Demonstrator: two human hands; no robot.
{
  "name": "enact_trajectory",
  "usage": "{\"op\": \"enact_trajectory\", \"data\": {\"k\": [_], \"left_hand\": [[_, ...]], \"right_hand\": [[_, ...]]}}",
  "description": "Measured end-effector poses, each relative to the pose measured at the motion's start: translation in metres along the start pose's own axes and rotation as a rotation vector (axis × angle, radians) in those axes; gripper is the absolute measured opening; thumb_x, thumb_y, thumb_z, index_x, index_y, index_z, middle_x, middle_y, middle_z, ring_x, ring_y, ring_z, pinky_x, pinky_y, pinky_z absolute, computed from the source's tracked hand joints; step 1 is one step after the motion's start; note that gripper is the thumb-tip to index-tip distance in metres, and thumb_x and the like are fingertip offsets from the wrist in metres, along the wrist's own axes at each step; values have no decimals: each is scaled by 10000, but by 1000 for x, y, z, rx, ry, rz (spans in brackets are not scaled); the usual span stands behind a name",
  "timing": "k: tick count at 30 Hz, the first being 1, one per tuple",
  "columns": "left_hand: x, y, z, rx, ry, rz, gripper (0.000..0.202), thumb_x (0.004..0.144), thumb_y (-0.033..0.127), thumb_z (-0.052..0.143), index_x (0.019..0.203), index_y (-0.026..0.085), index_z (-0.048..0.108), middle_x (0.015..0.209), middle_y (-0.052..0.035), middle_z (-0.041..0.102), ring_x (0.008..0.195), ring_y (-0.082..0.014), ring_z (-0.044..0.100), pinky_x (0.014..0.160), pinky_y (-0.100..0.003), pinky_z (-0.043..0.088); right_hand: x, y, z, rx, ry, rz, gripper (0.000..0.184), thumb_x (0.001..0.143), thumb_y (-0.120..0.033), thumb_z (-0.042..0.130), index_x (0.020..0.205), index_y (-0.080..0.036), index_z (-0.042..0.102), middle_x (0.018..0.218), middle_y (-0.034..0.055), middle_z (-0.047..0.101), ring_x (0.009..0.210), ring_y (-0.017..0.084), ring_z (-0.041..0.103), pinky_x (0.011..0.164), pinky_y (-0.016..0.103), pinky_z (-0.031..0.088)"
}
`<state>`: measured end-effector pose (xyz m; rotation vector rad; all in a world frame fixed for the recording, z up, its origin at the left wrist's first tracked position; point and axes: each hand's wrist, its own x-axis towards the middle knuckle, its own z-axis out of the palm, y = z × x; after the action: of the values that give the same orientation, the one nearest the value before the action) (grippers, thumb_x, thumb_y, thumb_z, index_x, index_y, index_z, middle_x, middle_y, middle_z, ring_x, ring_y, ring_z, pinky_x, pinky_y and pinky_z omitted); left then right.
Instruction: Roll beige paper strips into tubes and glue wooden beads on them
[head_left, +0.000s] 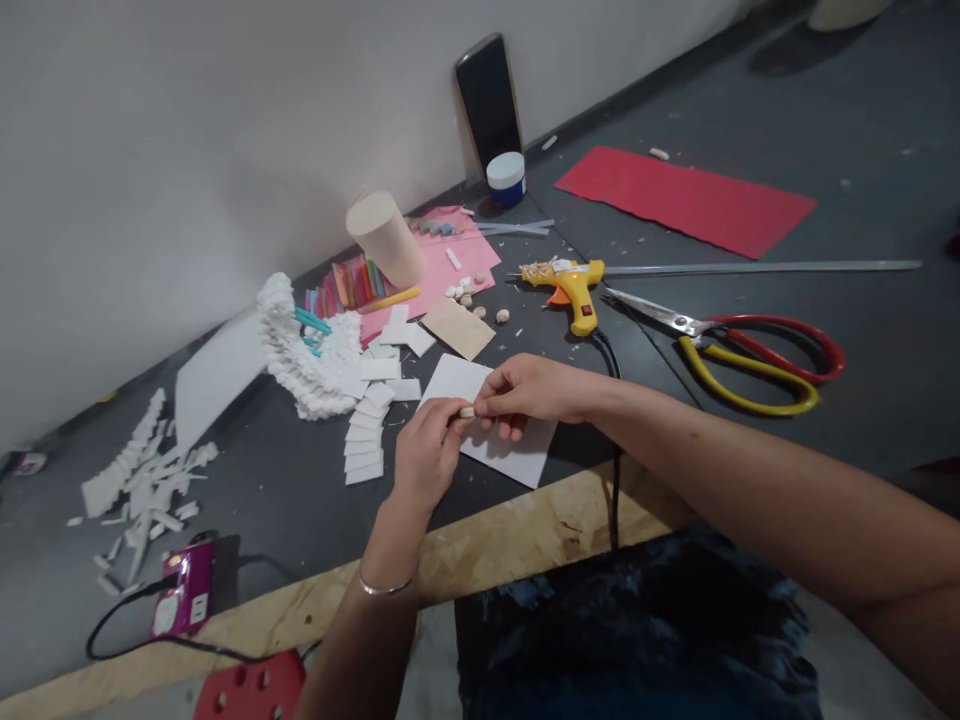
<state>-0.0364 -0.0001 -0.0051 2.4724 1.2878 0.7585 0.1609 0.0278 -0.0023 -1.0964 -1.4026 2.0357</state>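
Note:
My left hand and my right hand meet over a white card square lying on the dark floor. Both pinch one small pale rolled piece between their fingertips. A silver bangle sits on my left wrist. To the left of my hands lies a row of small white paper strips. Beyond them stands a curved white ruffled paper piece.
A yellow glue gun lies just past my hands, its black cord running toward me. Red-and-yellow scissors, a long metal ruler, a red sheet, pink paper, a cream cylinder, a phone against the wall, white scraps, a purple power strip.

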Motion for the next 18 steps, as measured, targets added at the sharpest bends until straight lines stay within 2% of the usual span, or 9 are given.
{"op": "enact_trajectory", "data": {"k": [2,3,6,8,10,12,14,18], "left_hand": [[0,-2,1,4,19,-35,117,919,213,528,956,191,636,908,-40,692,845,-154,626,767,-251,470],[0,-3,2,7,24,-59,116,916,216,531,955,191,638,911,-41,692,847,-157,625,771,-255,470],[1,-3,4,24,1,-119,99,900,205,553,943,187,641,914,-44,687,859,-163,623,777,-262,465],[1,-3,5,43,-31,-137,91,892,191,561,934,184,641,916,-46,682,873,-167,622,780,-264,461],[2,-3,6,75,-58,-139,95,893,193,559,937,184,642,923,-50,677,884,-175,618,788,-274,458],[2,-3,6,105,-69,-124,107,898,200,549,945,184,644,932,-56,671,892,-185,612,804,-289,455],[2,-5,5,124,-71,-106,117,900,206,546,945,183,651,926,-59,665,893,-193,608,816,-303,453],[1,-10,5,106,-50,-124,118,883,224,575,931,183,674,922,-59,653,891,-195,602,822,-316,455]], "right_hand": [[-1,-2,-4,-161,94,-60,137,829,-231,595,759,-137,665,640,22,666,552,112,611,561,241,507],[-2,-3,-8,-274,181,-116,125,832,-228,589,800,-142,674,675,29,678,586,123,624,587,249,504],[-11,-10,-27,-607,540,-309,172,839,-269,600,954,-165,675,863,53,714,765,165,650,686,271,485],[-22,-14,-41,-778,759,-307,226,861,-311,579,1030,-184,658,944,58,711,836,197,642,707,295,467],[-36,-15,-51,-945,911,-208,237,870,-327,563,1050,-196,644,976,67,702,868,226,633,711,318,453],[-49,-11,-57,-1103,970,-101,243,865,-352,574,1036,-191,635,1032,99,680,932,262,616,719,334,447],[-58,-2,-58,-1210,954,-29,296,848,-391,602,1056,-180,613,1084,136,648,1001,297,591,726,345,448],[-62,19,-59,-1209,954,5,480,802,-432,664,1161,-147,522,1060,158,631,1012,328,586,753,366,452]]}}
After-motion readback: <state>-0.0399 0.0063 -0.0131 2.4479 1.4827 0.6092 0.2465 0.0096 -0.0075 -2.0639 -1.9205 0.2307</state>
